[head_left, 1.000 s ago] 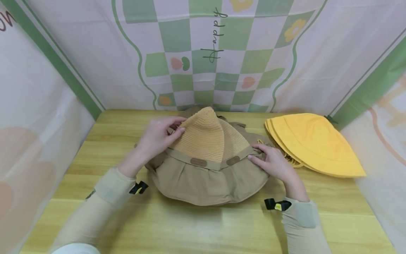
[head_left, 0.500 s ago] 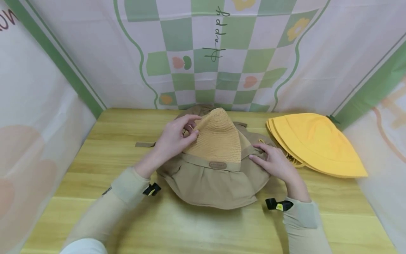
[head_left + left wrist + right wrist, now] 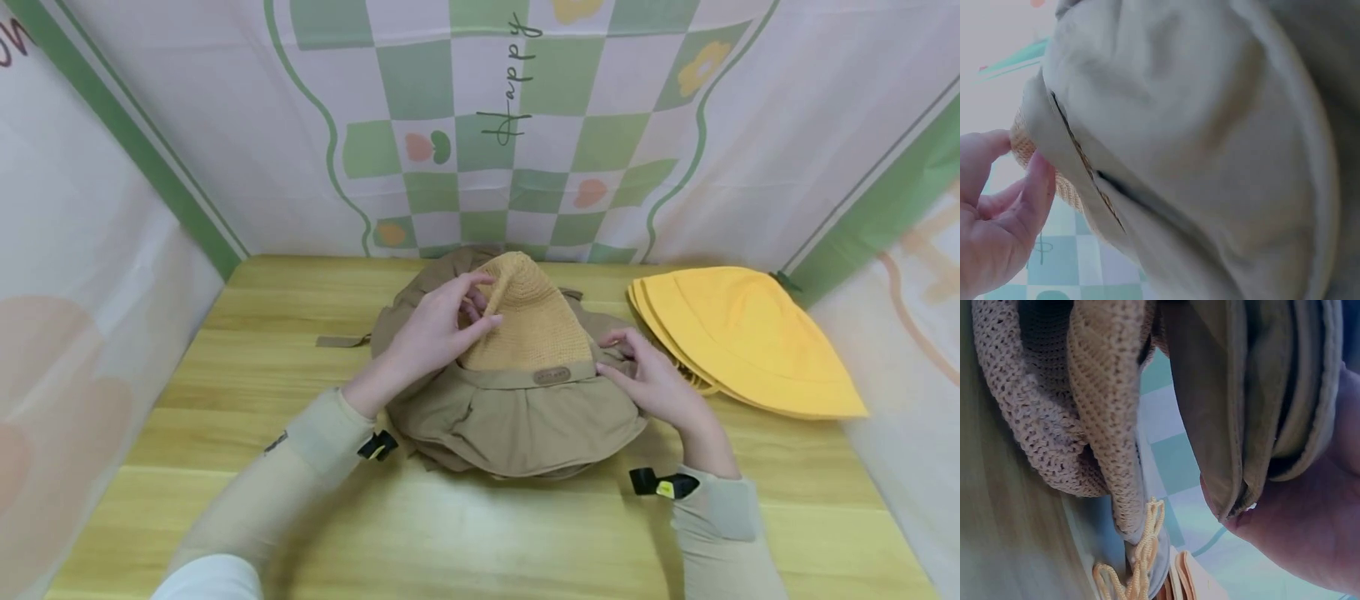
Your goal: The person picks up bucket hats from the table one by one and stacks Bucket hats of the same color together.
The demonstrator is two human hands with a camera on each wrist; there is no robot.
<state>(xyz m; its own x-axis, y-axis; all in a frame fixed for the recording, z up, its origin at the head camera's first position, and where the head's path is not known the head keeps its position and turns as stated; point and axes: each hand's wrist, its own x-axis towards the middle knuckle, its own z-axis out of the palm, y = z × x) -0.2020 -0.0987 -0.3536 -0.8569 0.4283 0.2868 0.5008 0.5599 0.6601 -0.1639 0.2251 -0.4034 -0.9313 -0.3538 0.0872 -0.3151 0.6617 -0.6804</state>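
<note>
A sun hat with a woven straw-coloured crown [image 3: 536, 329] and a khaki pleated brim [image 3: 525, 425] is in the middle of the table; a small brown label sits on its band. My left hand [image 3: 442, 325] pinches the crown's left side, which the left wrist view also shows, with the brim [image 3: 1210, 156] filling most of that picture. At the right end of the band, my right hand [image 3: 652, 379] grips the brim edges. Seen from the right wrist, several khaki brim layers [image 3: 1260, 394] lie together between that hand's thumb and fingers. More khaki fabric [image 3: 408, 304] shows behind the hat.
Several yellow hats [image 3: 750, 342] lie stacked at the right, close to my right hand. A yellow cord [image 3: 1141, 556] hangs beside woven fabric [image 3: 1104, 412] low in the right wrist view. A khaki strap [image 3: 341, 342] sticks out left. A printed curtain [image 3: 487, 125] stands behind the wooden table.
My left hand has moved rightward with the front hat's crown, bringing it over the layer at the right. Only one label shows now, instead of two. My right hand has hardly moved.
</note>
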